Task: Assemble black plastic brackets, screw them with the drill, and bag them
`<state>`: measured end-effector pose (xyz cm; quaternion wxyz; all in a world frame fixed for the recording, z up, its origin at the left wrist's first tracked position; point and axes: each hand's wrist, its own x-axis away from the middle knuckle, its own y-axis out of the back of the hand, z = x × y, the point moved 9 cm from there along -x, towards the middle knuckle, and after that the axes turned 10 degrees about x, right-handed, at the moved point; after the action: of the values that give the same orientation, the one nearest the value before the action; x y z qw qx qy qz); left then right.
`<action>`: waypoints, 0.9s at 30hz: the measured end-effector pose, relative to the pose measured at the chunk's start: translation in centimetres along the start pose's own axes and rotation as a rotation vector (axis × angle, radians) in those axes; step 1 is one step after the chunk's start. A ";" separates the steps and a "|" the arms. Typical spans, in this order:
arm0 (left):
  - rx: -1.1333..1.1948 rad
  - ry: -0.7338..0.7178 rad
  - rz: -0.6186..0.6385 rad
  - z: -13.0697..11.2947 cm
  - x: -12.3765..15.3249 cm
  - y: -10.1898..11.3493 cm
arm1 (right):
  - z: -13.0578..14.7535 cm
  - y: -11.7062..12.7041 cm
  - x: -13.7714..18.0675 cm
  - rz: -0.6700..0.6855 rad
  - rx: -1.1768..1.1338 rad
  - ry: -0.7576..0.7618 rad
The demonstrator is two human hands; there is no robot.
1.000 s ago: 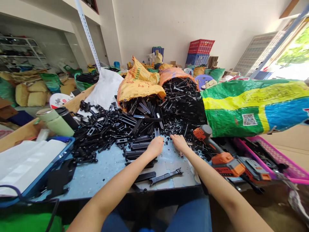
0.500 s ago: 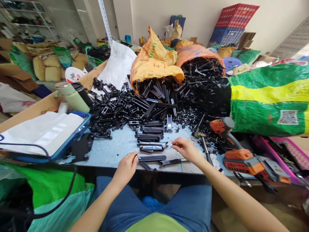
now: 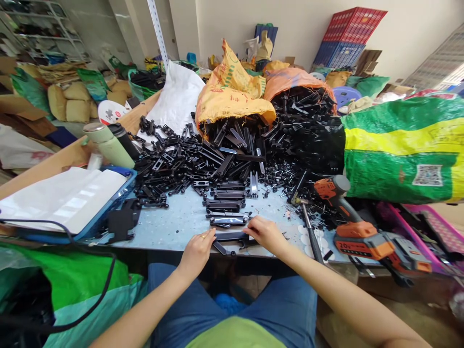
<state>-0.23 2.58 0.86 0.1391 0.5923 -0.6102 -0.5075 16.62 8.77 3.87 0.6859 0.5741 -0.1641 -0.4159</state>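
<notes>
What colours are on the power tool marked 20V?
The power tool is orange and dark grey; the head view shows it best.

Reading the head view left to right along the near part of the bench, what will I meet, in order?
Blue tray, left hand, black bar, right hand, black-handled tool, orange-and-grey cordless driver, pink basket.

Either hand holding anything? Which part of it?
Left hand and right hand are at opposite ends of a dark flat bar; fingers hide whether either grips it.
</notes>
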 end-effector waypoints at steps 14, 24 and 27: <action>0.019 -0.052 -0.080 -0.3 0.2 0.4 | 1.0 0.4 0.6 -0.127 0.238 0.055; 0.038 -0.108 -0.068 -3.5 -1.6 0.0 | 1.9 -0.8 1.4 -0.090 0.306 0.152; 0.082 -0.142 0.097 -5.5 -2.8 -2.0 | 1.9 -1.1 1.6 -0.054 0.280 0.145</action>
<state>5.92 2.90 2.90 0.0957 0.5298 -0.6666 -0.5155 15.83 6.38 3.01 0.5980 0.6967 -0.1551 -0.3647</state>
